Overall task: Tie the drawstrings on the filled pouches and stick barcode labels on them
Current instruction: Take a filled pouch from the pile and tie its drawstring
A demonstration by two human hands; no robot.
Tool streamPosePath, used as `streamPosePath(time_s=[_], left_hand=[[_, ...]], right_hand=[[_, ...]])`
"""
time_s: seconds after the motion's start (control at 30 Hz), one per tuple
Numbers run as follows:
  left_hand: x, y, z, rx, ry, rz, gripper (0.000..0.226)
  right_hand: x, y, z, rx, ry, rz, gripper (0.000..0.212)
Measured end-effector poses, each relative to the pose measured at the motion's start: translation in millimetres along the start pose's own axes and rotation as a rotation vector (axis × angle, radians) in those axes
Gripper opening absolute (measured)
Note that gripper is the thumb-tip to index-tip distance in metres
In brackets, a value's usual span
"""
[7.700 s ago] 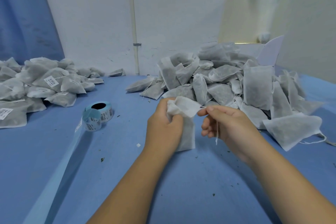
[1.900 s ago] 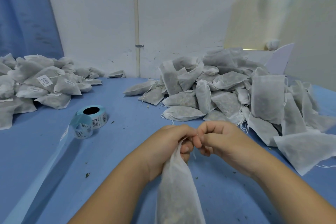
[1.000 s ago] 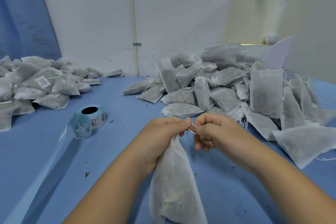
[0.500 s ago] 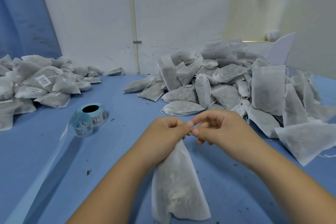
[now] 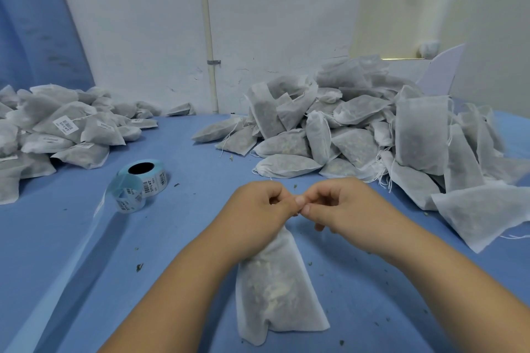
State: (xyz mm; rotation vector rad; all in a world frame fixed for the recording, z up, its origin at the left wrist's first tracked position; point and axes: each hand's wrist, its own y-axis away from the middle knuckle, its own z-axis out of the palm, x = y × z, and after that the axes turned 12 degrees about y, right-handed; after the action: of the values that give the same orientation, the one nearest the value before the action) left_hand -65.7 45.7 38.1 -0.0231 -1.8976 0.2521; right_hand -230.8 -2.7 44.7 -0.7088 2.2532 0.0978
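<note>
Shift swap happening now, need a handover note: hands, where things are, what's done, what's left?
Left hand grips the neck of the pouch. Right hand pinches at the same neck; the drawstring is hidden between the fingertips.
The pouch hangs from the hands, its bottom seemingly on the blue table. No label shows on it.
Label roll lies to the left, untouched.
Done: labelled pile at far left.
Left: finish this tie, label the pouch, then work through the unlabelled pile on the right.
</note>
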Motion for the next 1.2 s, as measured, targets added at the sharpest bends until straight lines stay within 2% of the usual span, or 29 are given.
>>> streamPosePath(time_s=[0.2,0.43,0.53,0.77,1.0,1.2], left_hand=[[2.3,-0.7,-2.8,-0.047,0.066,-0.054,0.035],[2.3,0.0,0.3,0.028,-0.001,0.048,0.034],[2.5,0.7,1.8,0.044,-0.071,0.091,0.031],[2.3,0.6,3.0,0.05,-0.083,0.08,0.032],[6.7,1.6,-3.0,0.001,-0.061,0.009,0.025],[7.0,2.8,-3.7,-0.047,-0.014,-0.087,0.018]], right_hand=[[-0.5,-1.5,1.6,0.029,-0.033,-0.007,0.007],[-2.9,0.4,5.6,0.138,0.164,-0.221,0.019],[-1.9,-0.4,5.7,0.143,0.196,-0.207,0.022],[-1.0,-1.8,6.1,0.149,0.157,-0.102,0.016],[-6.1,2.5,-3.4,0.001,-0.132,0.055,0.008],[-5.8,2.3,-7.4,-0.094,-0.38,0.175,0.012]])
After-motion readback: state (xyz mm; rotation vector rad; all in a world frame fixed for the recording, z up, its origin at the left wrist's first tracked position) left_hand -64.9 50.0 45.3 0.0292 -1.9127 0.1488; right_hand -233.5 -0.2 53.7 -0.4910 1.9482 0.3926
